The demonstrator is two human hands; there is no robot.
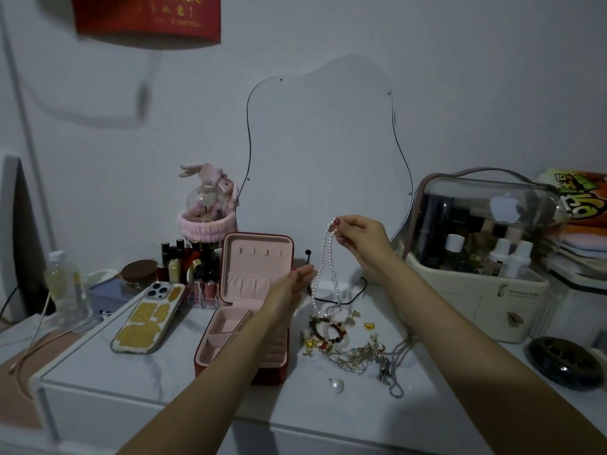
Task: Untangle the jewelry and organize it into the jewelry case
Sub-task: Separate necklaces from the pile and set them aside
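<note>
Pearls lifted: right hand (356,239) pinches a white pearl bead necklace (323,267) above the white marble-look tabletop (164,385).
Its lower loop hangs into the tangled jewelry pile (354,343); left hand (290,287), fingers straight, reaches beside the strand, over the open red jewelry case with pink lining (249,307).

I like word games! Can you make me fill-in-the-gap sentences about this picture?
The right hand pinches a white ____ necklace.
The red jewelry case with pink lining stands ____.
The left hand holds ____.
The phone in a clear, gold-patterned case lies ____ of the jewelry case.

Missing words: pearl; open; nothing; left
</note>
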